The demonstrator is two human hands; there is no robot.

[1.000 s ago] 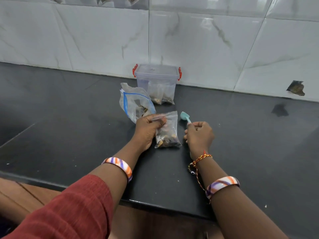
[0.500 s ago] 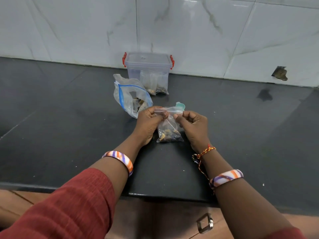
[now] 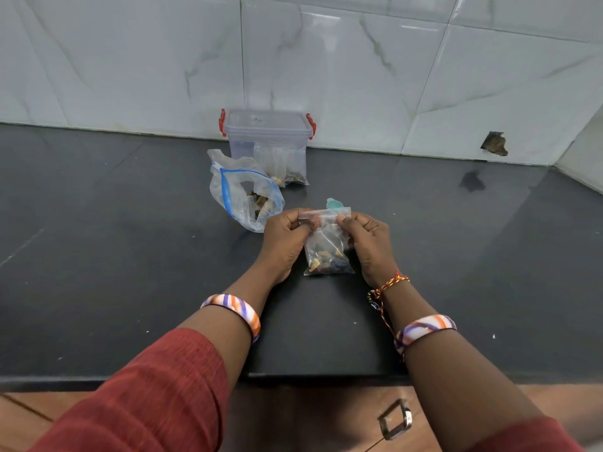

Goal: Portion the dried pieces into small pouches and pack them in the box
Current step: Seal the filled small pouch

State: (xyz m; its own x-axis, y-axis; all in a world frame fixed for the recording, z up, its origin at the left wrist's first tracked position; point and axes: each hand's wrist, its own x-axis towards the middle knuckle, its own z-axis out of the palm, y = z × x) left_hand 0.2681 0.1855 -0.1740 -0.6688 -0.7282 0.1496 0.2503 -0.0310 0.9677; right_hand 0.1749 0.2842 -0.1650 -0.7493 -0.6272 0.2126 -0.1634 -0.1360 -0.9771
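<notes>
I see the left hand [image 3: 284, 238] and right hand [image 3: 368, 239] both pinching the top strip of a small pouch [image 3: 327, 247], in front of the lidded box [image 3: 268, 143]. Dried pieces sit at its bottom. A teal scoop [image 3: 333, 202] is mostly hidden behind it. Big bag [image 3: 243, 192] beside the box, contents unclear.

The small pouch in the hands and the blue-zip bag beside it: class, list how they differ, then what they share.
The small pouch is pinched at its top strip by the left hand and right hand; the blue-zip bag lies untouched on the counter. The small pouch is smaller and flat; the blue-zip bag is larger and crumpled, its mouth gaping. Both are clear plastic holding dried pieces.
</notes>
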